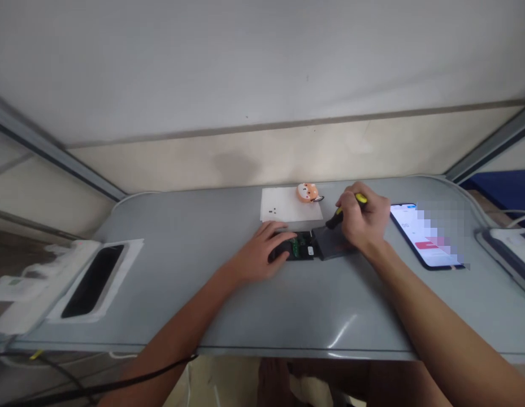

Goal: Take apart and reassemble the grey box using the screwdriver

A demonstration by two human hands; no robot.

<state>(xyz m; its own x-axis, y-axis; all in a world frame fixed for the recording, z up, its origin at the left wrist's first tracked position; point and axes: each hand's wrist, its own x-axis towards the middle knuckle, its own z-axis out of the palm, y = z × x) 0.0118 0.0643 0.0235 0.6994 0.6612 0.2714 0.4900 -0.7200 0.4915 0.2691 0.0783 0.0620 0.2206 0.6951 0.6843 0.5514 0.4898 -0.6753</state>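
Observation:
My left hand [262,251] rests on the left end of a black device [306,252] whose green circuit board shows, its thumb and fingers apart around that end. Beside the device, touching its right edge, lies a flat dark panel [332,243]. My right hand [364,217] is wrapped round a yellow and black screwdriver [339,216], tilted with its lower end over the panel's upper left part. The tool's tip is too small to make out.
Behind the device, small dark bits lie on white paper [279,205] beside an orange animal-faced case [308,193]. A lit phone [427,237] is at right, a dark phone [92,281] and white power strip [46,288] at left. A wall stands behind the grey table [173,243].

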